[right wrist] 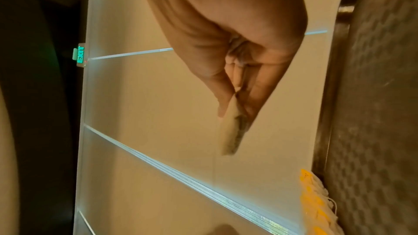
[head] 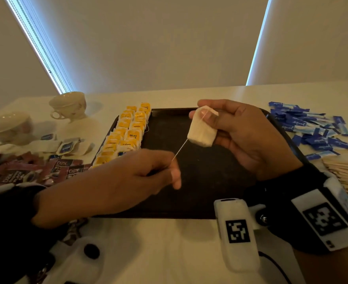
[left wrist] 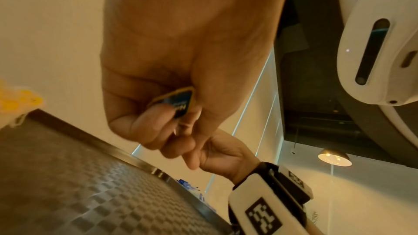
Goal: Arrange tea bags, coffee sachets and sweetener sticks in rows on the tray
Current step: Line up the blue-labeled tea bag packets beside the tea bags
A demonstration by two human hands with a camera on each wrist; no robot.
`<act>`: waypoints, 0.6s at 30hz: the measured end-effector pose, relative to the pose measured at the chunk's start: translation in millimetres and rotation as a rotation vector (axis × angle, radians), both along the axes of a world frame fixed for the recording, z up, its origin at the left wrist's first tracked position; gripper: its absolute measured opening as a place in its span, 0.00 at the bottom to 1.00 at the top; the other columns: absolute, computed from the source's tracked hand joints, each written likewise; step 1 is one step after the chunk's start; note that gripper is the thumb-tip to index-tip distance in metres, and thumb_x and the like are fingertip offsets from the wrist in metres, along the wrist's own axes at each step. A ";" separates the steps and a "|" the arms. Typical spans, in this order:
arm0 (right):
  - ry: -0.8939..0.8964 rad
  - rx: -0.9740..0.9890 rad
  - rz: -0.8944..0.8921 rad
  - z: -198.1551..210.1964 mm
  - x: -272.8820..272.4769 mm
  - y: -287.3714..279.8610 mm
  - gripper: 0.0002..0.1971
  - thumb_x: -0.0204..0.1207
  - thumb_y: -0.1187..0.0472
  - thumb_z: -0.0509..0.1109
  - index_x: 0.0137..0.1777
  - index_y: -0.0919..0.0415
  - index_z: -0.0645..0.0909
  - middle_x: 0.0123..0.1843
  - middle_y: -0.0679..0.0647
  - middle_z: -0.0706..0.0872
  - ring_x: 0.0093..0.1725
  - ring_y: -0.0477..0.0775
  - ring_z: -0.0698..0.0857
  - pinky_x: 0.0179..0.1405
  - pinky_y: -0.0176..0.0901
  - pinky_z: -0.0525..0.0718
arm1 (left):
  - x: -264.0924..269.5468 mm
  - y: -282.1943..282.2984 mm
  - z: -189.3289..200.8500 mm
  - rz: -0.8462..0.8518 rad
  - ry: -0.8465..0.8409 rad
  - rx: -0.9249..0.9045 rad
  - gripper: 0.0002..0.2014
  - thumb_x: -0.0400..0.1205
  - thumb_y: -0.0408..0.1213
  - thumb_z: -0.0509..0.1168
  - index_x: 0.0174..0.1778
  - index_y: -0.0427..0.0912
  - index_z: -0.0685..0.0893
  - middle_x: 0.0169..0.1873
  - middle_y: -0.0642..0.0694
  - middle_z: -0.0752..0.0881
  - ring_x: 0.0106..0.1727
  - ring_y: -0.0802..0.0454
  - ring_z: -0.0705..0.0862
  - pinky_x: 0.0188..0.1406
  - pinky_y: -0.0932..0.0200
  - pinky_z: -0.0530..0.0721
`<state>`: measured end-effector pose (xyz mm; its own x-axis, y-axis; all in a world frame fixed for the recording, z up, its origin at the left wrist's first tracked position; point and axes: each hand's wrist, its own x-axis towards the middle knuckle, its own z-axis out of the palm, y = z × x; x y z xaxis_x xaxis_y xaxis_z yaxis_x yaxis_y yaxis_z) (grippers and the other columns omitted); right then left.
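Pale blinds with two bright window slits back a white table (head: 169, 242) in the head view, where a dark tray (head: 199, 193) sits at the centre. Along the tray's 9 o'clock edge, yellow-tagged tea bags (head: 126, 134) lie in two neat columns, so the row work is well begun on that side. Above the tray's middle, the right hand (head: 243, 132) pinches a plain tea bag (head: 203, 130) by its top, letting the pouch hang clear. Its string (head: 180, 149) runs taut toward 7 o'clock into the left hand (head: 146, 173), whose fingers are closed round the far end; pulling it straight probably untangles the bag before it is laid down. Blue sweetener sticks (head: 310, 128) lie heaped at 3 o'clock off the tray, and dark coffee sachets (head: 46, 169) are piled at 9 o'clock, both seemingly waiting their turn. Two cups (head: 68, 106) stand at 10 o'clock.

From the left wrist, the curled fingers (left wrist: 153, 124) clamp a small blue tag (left wrist: 178, 103) with a yellow edge, apparently the label on the string's end, above the tray's chequered floor (left wrist: 68, 185).

From the right wrist, thumb and fingertips (right wrist: 224, 103) are pressed together on the tea bag's upper edge, the pouch dangling edge-on below. Yellow tags show at 5 o'clock beside the tray wall (right wrist: 366, 131).
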<state>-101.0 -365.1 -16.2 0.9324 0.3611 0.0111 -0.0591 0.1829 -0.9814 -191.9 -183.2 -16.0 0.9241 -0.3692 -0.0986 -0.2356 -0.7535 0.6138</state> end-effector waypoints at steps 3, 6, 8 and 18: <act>0.022 0.094 -0.009 1.3 0.3 0.5 0.12 0.76 0.65 0.66 0.59 0.58 0.81 0.48 0.51 0.91 0.48 0.45 0.90 0.36 0.37 0.87 | 0.4 4.0 -6.0 -0.080 0.096 0.038 0.12 0.84 0.51 0.52 0.42 0.63 0.80 0.33 0.61 0.80 0.31 0.63 0.77 0.31 0.66 0.74; 0.026 0.159 0.025 1.8 -2.1 2.5 0.09 0.77 0.63 0.64 0.55 0.59 0.81 0.45 0.50 0.91 0.45 0.43 0.90 0.35 0.35 0.87 | 2.6 3.8 -6.7 -0.111 0.160 0.058 0.14 0.81 0.55 0.49 0.44 0.64 0.80 0.40 0.61 0.82 0.39 0.64 0.80 0.34 0.70 0.77; 0.024 0.192 0.068 2.2 -4.1 3.5 0.11 0.73 0.60 0.64 0.53 0.61 0.82 0.43 0.50 0.91 0.43 0.44 0.90 0.35 0.36 0.87 | 5.1 2.5 -5.2 -0.109 0.185 0.100 0.17 0.77 0.58 0.45 0.49 0.67 0.79 0.45 0.60 0.79 0.44 0.68 0.79 0.35 0.75 0.75; -0.069 -0.131 0.471 2.4 -19.4 8.8 0.15 0.64 0.55 0.67 0.48 0.61 0.84 0.42 0.55 0.91 0.44 0.50 0.91 0.38 0.42 0.89 | 41.4 5.9 -4.8 0.135 0.113 0.195 0.11 0.85 0.37 0.57 0.57 0.41 0.82 0.31 0.52 0.79 0.23 0.67 0.76 0.23 0.73 0.75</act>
<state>-120.4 -356.3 -13.8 0.6659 0.7460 -0.0066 -0.0400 0.0268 -0.9988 -150.6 -177.4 -20.8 0.9428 -0.2068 -0.2613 -0.0626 -0.8801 0.4706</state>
